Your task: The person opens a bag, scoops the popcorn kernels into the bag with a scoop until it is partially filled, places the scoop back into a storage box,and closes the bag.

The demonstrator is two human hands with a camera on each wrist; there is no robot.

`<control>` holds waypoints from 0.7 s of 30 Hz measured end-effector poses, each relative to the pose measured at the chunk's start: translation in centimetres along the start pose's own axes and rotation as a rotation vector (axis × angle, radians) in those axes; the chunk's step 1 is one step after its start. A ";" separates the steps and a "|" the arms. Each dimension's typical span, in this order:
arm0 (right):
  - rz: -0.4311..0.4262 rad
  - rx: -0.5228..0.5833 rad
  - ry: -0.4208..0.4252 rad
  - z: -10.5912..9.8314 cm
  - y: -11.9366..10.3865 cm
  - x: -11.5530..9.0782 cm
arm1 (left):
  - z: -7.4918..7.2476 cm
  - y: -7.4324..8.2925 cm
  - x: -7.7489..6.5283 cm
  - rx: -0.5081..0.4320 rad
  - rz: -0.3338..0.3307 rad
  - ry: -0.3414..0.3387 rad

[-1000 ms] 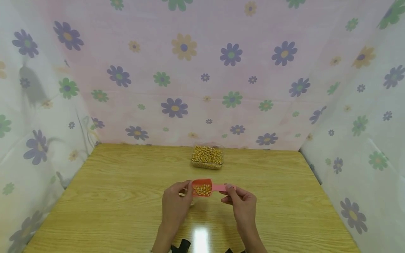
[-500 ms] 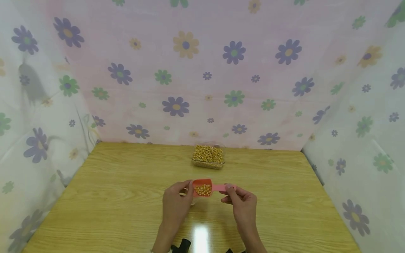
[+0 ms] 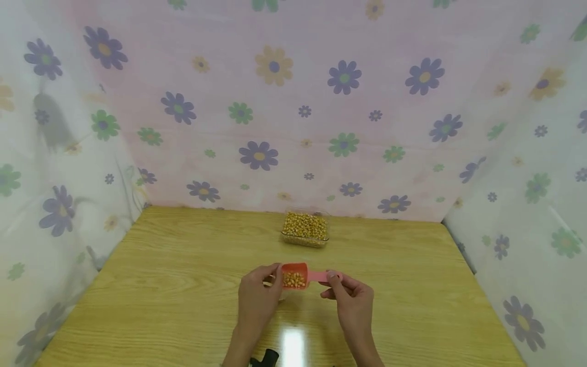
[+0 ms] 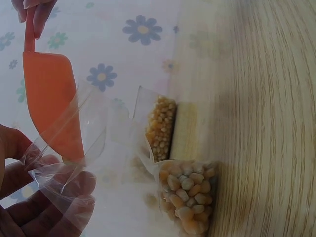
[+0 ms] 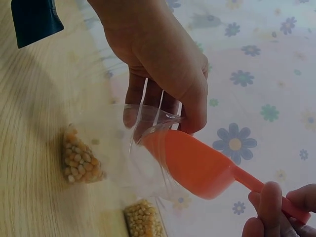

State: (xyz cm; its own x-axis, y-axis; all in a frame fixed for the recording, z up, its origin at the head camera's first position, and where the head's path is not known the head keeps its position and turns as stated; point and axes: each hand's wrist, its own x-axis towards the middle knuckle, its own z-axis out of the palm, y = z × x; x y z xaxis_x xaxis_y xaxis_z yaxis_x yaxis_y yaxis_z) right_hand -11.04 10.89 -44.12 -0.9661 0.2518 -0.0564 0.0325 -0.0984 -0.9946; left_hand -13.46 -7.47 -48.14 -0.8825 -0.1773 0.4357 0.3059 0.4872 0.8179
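Note:
In the head view my right hand (image 3: 355,303) pinches the pink handle of a scoop (image 3: 295,267), thumb on top. Yellow corn kernels (image 3: 294,280) lie in its orange-red bowl, which points left. My left hand (image 3: 259,298) grips the mouth of a clear plastic bag (image 5: 118,148), its fingers behind the film and close to the scoop's front edge. Both wrist views show that front edge inside the bag's mouth. More corn kernels (image 4: 190,195) fill the bottom of the bag, low by the tabletop. My left hand mostly hides the bag in the head view.
A clear rectangular container (image 3: 304,241) full of corn kernels stands behind my hands, near the back edge of the wooden table (image 3: 192,244). Flower-patterned cloth (image 3: 275,112) encloses the back and both sides.
The head view has shifted slightly. Both hands keep nearly the same pose on the scoop and bag, and the kernels in the scoop look a little fewer than at first.

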 end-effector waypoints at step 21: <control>-0.034 -0.109 -0.033 -0.2 -0.2 0.9 | 0.1 0.2 -0.1 0.034 0.012 -0.005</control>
State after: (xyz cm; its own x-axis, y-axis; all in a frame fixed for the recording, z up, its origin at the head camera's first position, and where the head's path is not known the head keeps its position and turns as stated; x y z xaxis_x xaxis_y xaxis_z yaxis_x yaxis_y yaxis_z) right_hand -11.84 11.28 -44.01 -0.9751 0.2209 -0.0215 0.0255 0.0154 -0.9996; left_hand -13.30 -7.26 -48.06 -0.8807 -0.1667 0.4433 0.3043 0.5180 0.7994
